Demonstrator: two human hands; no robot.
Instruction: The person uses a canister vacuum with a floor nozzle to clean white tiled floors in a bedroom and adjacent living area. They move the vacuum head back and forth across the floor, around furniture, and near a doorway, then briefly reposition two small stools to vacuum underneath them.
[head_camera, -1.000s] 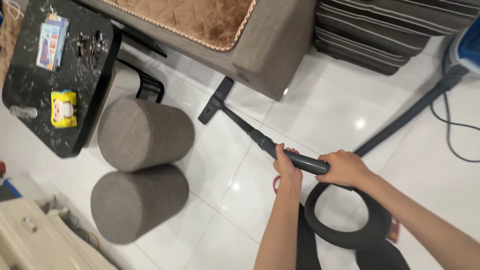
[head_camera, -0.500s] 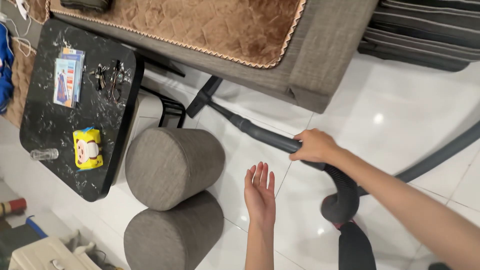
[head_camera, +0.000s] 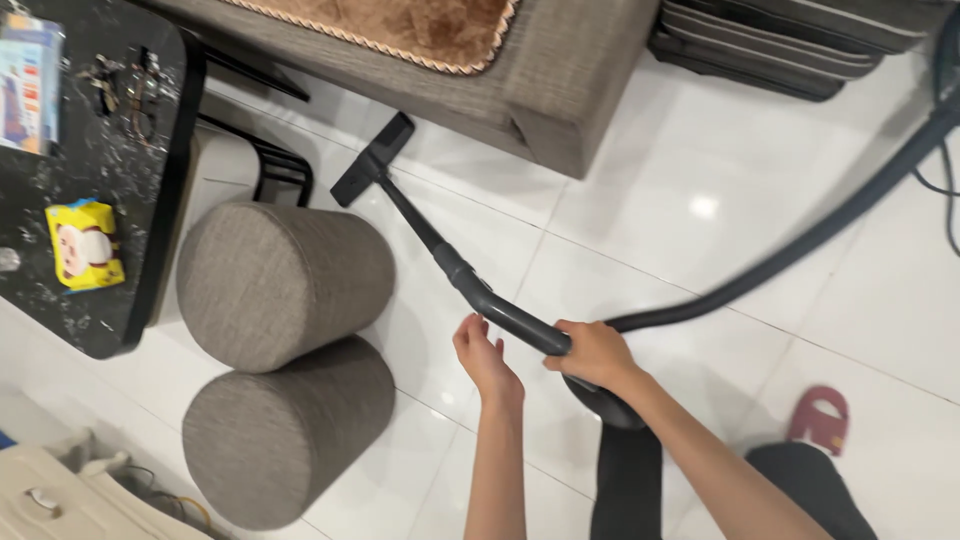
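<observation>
My right hand (head_camera: 596, 353) grips the dark grey handle of a vacuum wand (head_camera: 440, 250). The wand runs up and left to a flat black floor nozzle (head_camera: 372, 160) resting on the white tile floor (head_camera: 680, 200) beside the sofa base. My left hand (head_camera: 482, 352) hovers just below the wand with its fingers apart, close to it but holding nothing. A dark hose (head_camera: 800, 240) leads from the handle to the upper right.
Two grey cylindrical stools (head_camera: 285, 285) lie side by side at the left. A black marble-look table (head_camera: 110, 210) carries a yellow tissue pack (head_camera: 85, 243), keys and a booklet. A grey sofa (head_camera: 560, 90) spans the top. A pink slipper (head_camera: 820, 420) lies at lower right.
My left hand let go of the wand, swung out open, and has come back up next to it. The nozzle slid under the sofa edge, then drew back out onto the tiles.
</observation>
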